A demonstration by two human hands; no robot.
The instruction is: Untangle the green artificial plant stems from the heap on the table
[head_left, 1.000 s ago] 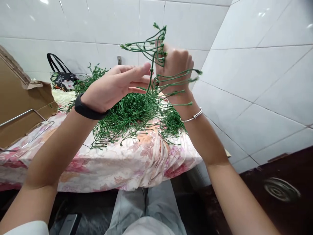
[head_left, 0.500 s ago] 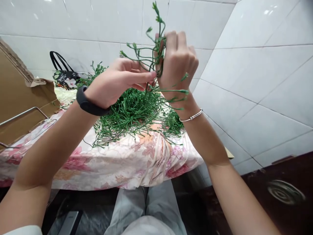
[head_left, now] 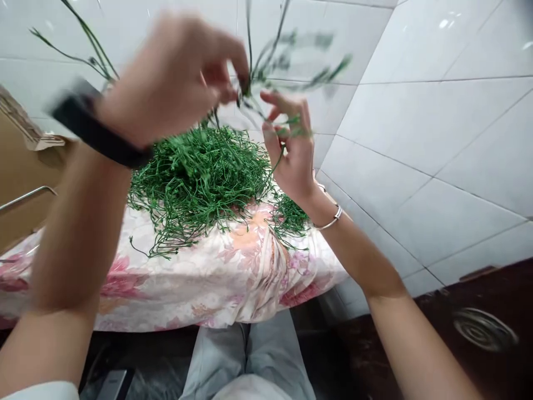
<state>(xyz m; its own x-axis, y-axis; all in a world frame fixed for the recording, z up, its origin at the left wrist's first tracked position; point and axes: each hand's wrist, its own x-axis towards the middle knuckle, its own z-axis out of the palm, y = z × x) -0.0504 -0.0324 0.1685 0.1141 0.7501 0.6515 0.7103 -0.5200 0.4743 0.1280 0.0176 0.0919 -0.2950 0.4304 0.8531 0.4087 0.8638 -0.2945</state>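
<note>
My left hand (head_left: 175, 78), blurred by motion and wearing a black wristband, is raised high and pinches a green branched stem (head_left: 287, 53) near its base. My right hand (head_left: 291, 150), with a silver bangle on the wrist, sits just below with fingers half curled around thin green stems that trail from that sprig. A large heap of green stems (head_left: 200, 178) lies on a floral cloth (head_left: 208, 266) under both hands.
White tiled walls rise behind and to the right. A cardboard box (head_left: 25, 139) and a metal rail (head_left: 25, 197) stand at the left. My grey-trousered knees (head_left: 250, 355) are under the cloth's edge. A dark floor with a drain (head_left: 485, 328) lies at the lower right.
My left hand has risen sharply and taken the sprig by a pinch. My right hand has loosened its fist and dropped lower. The view has moved closer to the heap.
</note>
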